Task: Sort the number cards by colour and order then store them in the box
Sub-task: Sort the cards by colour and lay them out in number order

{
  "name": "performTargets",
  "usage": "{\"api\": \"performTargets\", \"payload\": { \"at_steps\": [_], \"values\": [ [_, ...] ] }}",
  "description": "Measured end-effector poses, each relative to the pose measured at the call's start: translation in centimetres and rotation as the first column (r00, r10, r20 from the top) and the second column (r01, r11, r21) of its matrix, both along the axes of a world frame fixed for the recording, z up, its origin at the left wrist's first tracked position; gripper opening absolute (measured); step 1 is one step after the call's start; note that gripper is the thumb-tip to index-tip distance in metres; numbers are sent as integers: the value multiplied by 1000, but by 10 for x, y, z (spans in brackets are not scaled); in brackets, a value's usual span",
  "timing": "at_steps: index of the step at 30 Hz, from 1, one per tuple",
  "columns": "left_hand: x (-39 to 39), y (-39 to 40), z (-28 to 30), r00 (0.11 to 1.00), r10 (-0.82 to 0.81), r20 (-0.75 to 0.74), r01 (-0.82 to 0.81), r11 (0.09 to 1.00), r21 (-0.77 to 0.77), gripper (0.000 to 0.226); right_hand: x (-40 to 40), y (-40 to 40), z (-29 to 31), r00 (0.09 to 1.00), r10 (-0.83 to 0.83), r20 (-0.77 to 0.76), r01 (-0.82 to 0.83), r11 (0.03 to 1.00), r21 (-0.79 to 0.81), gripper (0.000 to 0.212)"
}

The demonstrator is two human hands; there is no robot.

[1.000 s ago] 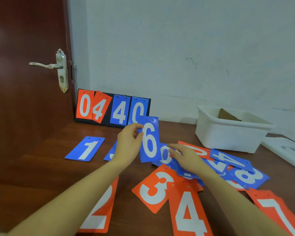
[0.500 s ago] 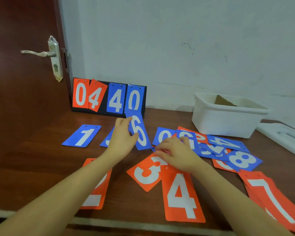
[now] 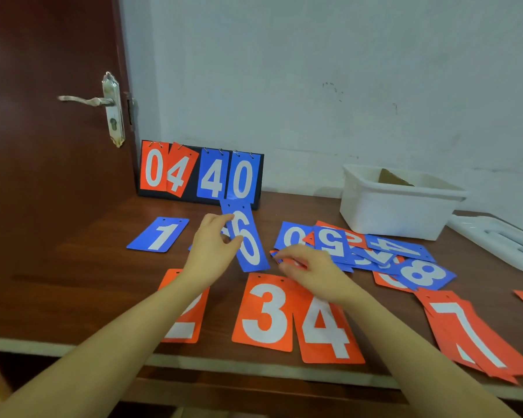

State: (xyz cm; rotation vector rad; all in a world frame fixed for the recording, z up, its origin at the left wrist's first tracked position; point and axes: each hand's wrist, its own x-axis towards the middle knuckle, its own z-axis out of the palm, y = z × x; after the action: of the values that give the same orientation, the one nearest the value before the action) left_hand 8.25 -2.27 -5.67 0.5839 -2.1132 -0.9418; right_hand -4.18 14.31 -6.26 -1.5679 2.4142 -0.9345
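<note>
The left hand [image 3: 212, 245] pinches the blue 6 card [image 3: 245, 238] clear of the tabletop [image 3: 73, 276], apparently to sort it, while the right hand [image 3: 310, 267], fingers curled, picks at the mixed pile [image 3: 375, 251] just beyond it, the box [image 3: 396, 206] waiting farther right.

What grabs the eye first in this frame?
The blue 6 card, pinched upright in the left hand at mid-table, stands out first. Next come the big orange 3 card and orange 4 card lying side by side at the near edge. Behind, a flip scoreboard reading 04 40 leans at the wall, with a white plastic box to its right.
</note>
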Motion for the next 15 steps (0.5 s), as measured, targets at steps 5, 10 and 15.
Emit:
{"api": "performTargets", "payload": {
  "at_steps": [5,10,15],
  "values": [
    [-29,-9,6,999,-36,30,37,998,-48,50,-48,-22,-3,946,-293,-137,315,930,191,53],
    [-65,-25,5,995,-37,90,42,998,-45,50,-73,-43,-6,860,-199,-470,350,900,260,44],
    [-77,-37,-7,989,-46,142,52,998,-41,50,-84,-43,-5,833,-177,-524,319,928,193,20]
  ]
}}
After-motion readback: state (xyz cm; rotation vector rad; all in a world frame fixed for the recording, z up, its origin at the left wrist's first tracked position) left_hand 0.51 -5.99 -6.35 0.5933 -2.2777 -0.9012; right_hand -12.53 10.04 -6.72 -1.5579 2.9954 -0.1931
